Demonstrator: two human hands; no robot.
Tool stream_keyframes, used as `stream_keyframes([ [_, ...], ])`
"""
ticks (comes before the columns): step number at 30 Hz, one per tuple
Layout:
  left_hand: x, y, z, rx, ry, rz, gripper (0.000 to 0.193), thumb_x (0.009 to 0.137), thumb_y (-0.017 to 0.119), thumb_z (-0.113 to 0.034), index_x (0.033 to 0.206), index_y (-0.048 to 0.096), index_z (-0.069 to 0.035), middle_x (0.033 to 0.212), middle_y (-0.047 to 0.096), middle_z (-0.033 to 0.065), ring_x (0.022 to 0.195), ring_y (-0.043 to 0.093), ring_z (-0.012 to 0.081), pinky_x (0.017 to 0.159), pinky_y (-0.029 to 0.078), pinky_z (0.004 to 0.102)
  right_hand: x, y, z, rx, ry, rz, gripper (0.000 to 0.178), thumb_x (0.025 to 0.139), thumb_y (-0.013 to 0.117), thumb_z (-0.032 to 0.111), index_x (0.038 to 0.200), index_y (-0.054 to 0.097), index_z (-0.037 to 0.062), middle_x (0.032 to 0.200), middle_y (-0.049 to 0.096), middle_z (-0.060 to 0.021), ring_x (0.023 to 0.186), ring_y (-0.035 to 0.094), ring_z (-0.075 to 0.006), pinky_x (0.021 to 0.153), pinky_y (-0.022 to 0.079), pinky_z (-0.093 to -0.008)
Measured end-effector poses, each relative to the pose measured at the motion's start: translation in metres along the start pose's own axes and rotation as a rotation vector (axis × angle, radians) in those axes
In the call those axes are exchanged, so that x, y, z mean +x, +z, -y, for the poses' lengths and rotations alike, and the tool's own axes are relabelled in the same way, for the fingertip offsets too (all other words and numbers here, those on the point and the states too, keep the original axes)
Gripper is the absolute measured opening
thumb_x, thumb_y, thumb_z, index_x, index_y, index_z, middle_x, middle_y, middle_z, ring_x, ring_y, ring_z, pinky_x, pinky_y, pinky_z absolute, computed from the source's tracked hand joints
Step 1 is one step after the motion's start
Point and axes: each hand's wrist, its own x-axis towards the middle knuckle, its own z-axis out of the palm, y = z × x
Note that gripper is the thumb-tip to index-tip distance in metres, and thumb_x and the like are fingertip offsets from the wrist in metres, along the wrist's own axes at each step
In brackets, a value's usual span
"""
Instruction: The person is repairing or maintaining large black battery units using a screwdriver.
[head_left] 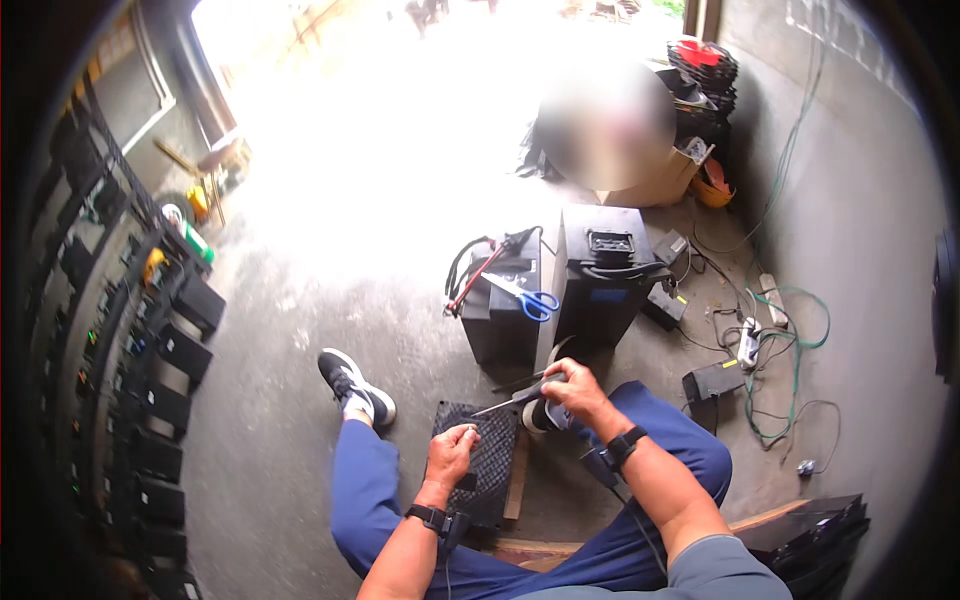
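My right hand (577, 390) is closed round the dark handle of a screwdriver (497, 404), whose thin metal shaft slants down to the left. Close to its tip, my left hand (452, 452) has its fingers pinched together; whatever they hold, if anything, is too small to make out. Both hands are above a black textured panel (490, 470) lying between my legs. Just beyond stand two black box-shaped battery cases. The left case (500, 338) carries blue-handled scissors (537, 303) and red and black cables (470, 284); the right case (600, 305) has a handle on top.
Cords, a white power strip (749, 342) and small black adapters (712, 381) lie on the floor to the right. A rack of black boxes (180, 355) lines the left side. Another person (610, 130), blurred, is at the far right. Black panels (810, 540) are stacked at the lower right.
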Motion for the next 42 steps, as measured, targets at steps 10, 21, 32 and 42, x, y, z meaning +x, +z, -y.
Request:
stream_keyframes([
  [10,0.043,0.008,-0.141,0.449,0.275,0.043,0.023,0.094,0.073,-0.016,0.110,0.075,0.001,0.090,0.078,0.0104,0.083,0.071,0.0125,0.076,0.056,0.0267,0.010,0.054,-0.105,-0.225,-0.038,0.061,0.049,0.077,0.082,0.028,0.114,0.065,-0.0005,0.107,0.072,-0.0194,0.107,0.069,-0.0305,0.095,0.053,-0.0394],
  [21,0.063,0.048,-0.161,0.574,0.316,0.077,0.023,0.090,0.076,-0.020,0.100,0.076,0.001,0.086,0.077,0.0137,0.079,0.073,0.0158,0.072,0.056,0.0310,-0.027,0.067,-0.097,-0.602,-0.210,0.285,0.067,0.081,0.075,0.024,0.140,0.046,0.0113,0.126,0.058,-0.0223,0.118,0.059,-0.0426,0.100,0.051,-0.0492],
  [32,0.061,0.048,-0.141,0.686,0.297,0.127,0.027,0.089,0.076,-0.025,0.101,0.076,0.000,0.090,0.077,0.0166,0.083,0.075,0.0221,0.075,0.057,0.0334,-0.021,0.073,-0.101,-0.582,-0.166,0.314,0.072,0.087,0.069,0.026,0.150,0.037,0.0132,0.132,0.056,-0.0263,0.117,0.060,-0.0473,0.099,0.051,-0.0531],
  [42,0.057,0.037,-0.117,0.656,0.254,0.148,0.026,0.089,0.076,-0.023,0.101,0.076,0.000,0.089,0.077,0.0164,0.081,0.075,0.0206,0.074,0.057,0.0330,-0.034,0.073,-0.047,-0.805,-0.111,0.441,0.079,0.089,0.070,0.037,0.155,0.033,0.0158,0.130,0.057,-0.0277,0.116,0.061,-0.0475,0.097,0.051,-0.0553],
])
